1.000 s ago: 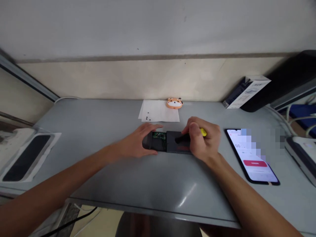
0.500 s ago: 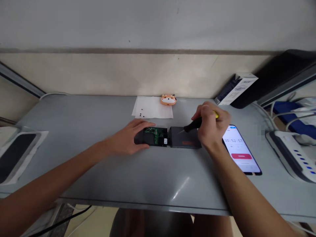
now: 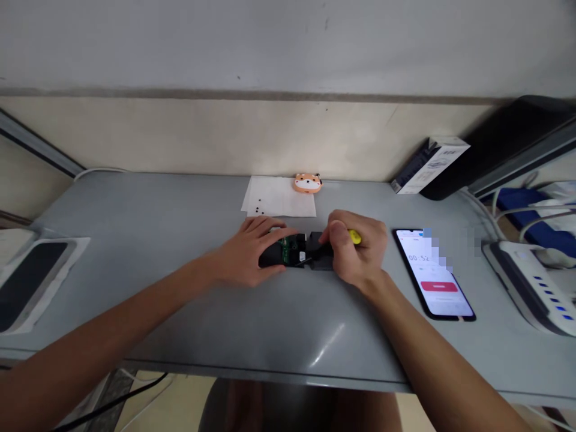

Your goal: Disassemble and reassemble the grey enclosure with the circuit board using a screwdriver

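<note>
My left hand grips the left end of a black casing with a green circuit board in it, thumb on the near side and fingers on the far side. My right hand is closed around a screwdriver with a black and yellow handle. Its shaft slants left and down to the near right part of the board casing, by a small white sticker; whether the tip touches is too small to tell. A dark grey cover lies against the casing's right end, partly hidden under my right hand.
White paper with several tiny black screws lies behind. On it sits an orange animal-faced case. A lit phone, a power strip and a box are at right; another phone-like slab is at left.
My right hand has moved left with the screwdriver, from above the grey cover to the board casing. My left hand has shifted slightly right along the casing, covering more of the board.
</note>
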Motion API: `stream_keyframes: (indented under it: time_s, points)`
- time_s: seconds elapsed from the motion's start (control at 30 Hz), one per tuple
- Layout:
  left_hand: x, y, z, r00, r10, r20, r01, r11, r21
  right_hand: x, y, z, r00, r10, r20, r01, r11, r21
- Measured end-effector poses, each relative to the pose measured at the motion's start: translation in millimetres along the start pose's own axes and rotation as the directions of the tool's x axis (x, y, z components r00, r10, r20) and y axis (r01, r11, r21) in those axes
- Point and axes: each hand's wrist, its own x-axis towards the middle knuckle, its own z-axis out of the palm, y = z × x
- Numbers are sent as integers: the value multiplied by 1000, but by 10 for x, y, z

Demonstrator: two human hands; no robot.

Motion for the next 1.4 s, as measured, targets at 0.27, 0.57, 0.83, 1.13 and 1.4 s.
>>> stream_keyframes:
  time_s: [0.27,0.57,0.83,1.13,1.4]
  points:
    - [-35,21,-29,998,-1,-56,1,1000,-11,-105,30,112,988,99,-121,-76,980,185]
    - [35,-36,-81,987,108,-122,-103,994,47,-32,95,123,872,361,-332,-302,928,217]
    - [792,-272,-302,990,28,-138,-14,995,96,44,383,39,691,465,-554,-446,877,180]
    - [1030,-417,-244,1000,16,-17,-14,990,141,75,266,57,848,456,-270,-418,889,186]
    - [483,-366,-229,979,-128,-158,134,991,29,24,99,150,923,386,10,-382,909,166]
